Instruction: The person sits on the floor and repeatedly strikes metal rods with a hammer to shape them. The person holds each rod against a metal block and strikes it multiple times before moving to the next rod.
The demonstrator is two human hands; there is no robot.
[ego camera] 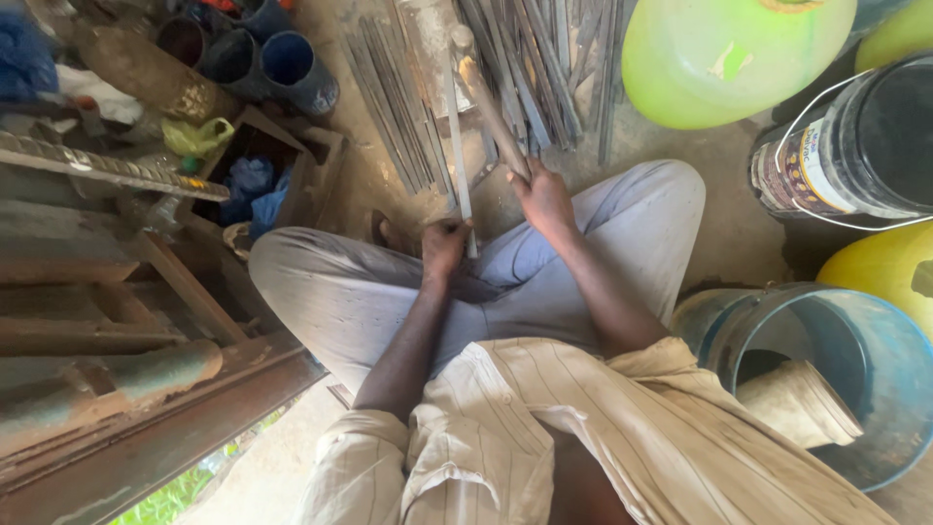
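dull grey metal strip (458, 146), worn wood hammer handle (498, 122), glossy green plastic jerrycan (729, 53), rough concrete floor (719, 214)

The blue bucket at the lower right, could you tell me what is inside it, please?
Inside the blue bucket a roll of tan paper-like sheet leans against the wall. The bottom beneath it lies in shadow and cannot be seen.

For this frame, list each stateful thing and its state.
Left hand: closed around thin flat metal strip.
Right hand: gripping wooden hammer handle.
Blue plastic bucket: open, holding rolled paper.
Black bucket: upright, open.
Green round jerrycan: lying beside metal rods.
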